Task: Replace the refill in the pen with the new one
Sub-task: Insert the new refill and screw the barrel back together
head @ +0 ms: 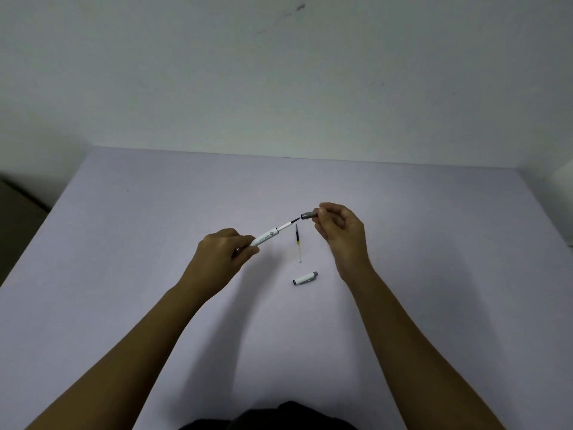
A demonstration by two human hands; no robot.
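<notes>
My left hand (224, 252) grips the rear of a white pen barrel (269, 236), held above the table and angled up to the right. A dark refill tip (295, 220) pokes out of the barrel's front end. My right hand (339, 232) pinches the grey tip section (308, 215) just beyond that tip, slightly apart from the barrel. A loose refill (298, 243), dark at the top and clear below, lies on the table between my hands. The white pen cap (304, 278) with a grey end lies nearer to me.
The pale lilac table (155, 243) reaches to a white wall behind. Its left edge drops to a dark floor (18, 209). Dark clothing (279, 417) shows at the bottom edge.
</notes>
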